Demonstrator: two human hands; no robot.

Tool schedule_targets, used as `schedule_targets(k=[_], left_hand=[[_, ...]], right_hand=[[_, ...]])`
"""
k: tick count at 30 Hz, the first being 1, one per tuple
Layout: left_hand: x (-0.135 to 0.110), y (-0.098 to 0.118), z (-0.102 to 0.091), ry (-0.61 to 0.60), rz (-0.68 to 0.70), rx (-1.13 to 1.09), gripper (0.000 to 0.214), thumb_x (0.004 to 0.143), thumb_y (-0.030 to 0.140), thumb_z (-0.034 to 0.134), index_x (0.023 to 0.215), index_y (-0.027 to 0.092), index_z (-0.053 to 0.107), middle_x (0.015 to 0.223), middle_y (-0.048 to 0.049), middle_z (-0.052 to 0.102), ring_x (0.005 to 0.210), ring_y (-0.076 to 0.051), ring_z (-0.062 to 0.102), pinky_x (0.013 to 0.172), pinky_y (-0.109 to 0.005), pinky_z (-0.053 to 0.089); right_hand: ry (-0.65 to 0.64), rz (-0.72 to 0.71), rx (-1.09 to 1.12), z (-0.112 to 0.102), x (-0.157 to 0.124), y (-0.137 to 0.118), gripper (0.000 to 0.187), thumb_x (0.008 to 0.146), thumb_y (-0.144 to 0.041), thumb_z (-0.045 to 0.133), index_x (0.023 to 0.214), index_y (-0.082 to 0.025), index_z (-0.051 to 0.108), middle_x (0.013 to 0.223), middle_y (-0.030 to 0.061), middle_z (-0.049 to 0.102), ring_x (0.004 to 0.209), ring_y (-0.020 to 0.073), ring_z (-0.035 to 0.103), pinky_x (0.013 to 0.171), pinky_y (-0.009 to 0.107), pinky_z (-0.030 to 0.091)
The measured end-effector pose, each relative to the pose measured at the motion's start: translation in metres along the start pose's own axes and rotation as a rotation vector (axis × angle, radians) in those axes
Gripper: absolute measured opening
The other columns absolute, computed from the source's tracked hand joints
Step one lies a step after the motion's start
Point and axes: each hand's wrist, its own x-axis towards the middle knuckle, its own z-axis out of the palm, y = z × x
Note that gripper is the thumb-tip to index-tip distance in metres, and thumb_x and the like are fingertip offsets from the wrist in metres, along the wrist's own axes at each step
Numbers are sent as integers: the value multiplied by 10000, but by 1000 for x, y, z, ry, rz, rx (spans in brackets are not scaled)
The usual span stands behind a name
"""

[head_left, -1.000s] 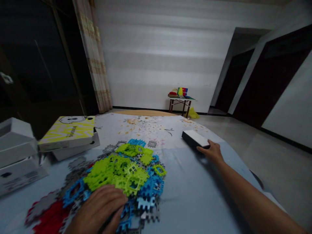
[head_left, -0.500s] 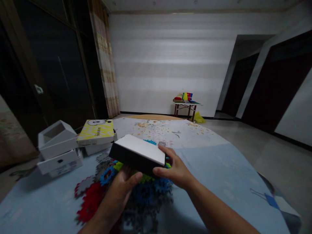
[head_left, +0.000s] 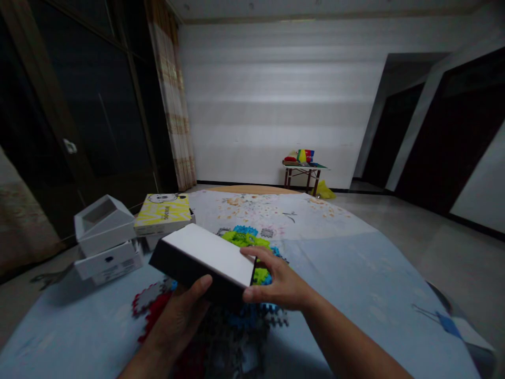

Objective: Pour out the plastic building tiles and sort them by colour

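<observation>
Between my two hands is a box (head_left: pixel 211 252) with a white top and black sides, tilted above the table. My left hand (head_left: pixel 183 310) grips its near side from below, thumb against the black face. On the right end, my right hand (head_left: pixel 280 279) pinches the box between thumb and fingers. Under and behind it lies a pile of toothed puzzle-like pieces: lime green pieces (head_left: pixel 244 239), blue pieces (head_left: pixel 245 230), red pieces (head_left: pixel 152 315) and grey ones. The box hides part of the pile.
At the left stand stacked white boxes (head_left: pixel 108 258) and a yellow patterned box (head_left: pixel 163 210). A pale blue cloth (head_left: pixel 335 305) covers the round table. A small side table (head_left: pixel 305 167) with colourful items is by the far wall. A blue-and-white object (head_left: pixel 450 323) sits at the right edge.
Both hands have brought the box nearer to me and leftward, uncovering more green and blue pieces behind it. The view has shifted slightly.
</observation>
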Motion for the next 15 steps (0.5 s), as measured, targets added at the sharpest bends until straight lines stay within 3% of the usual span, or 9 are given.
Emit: schedule_targets(k=[4,8,15], left_hand=[[-2,5,2,1,-37,-42,809,640,275,698,1355,262,319,1050,-58,682,971,-278,617,877,-373,483],[-3,8,4,24,-98,-42,851,613,281,716,1360,238,309,915,-54,718,829,-264,661,753,-342,524],[-7,2,0,-76,-258,14,814,610,345,712,1322,150,368,943,-109,708,872,-303,648,770,-380,512]], right_hand=[[-97,-35,87,-5,1,6,691,593,-415,751,1219,-288,486,1248,56,474,1134,232,461,963,415,374],[-112,-27,97,-9,2,6,606,604,-391,748,1161,-277,538,1206,51,514,1092,218,497,940,405,398],[-206,-14,71,-14,-2,2,753,527,-356,791,1216,-289,494,1288,62,436,1155,238,440,934,399,415]])
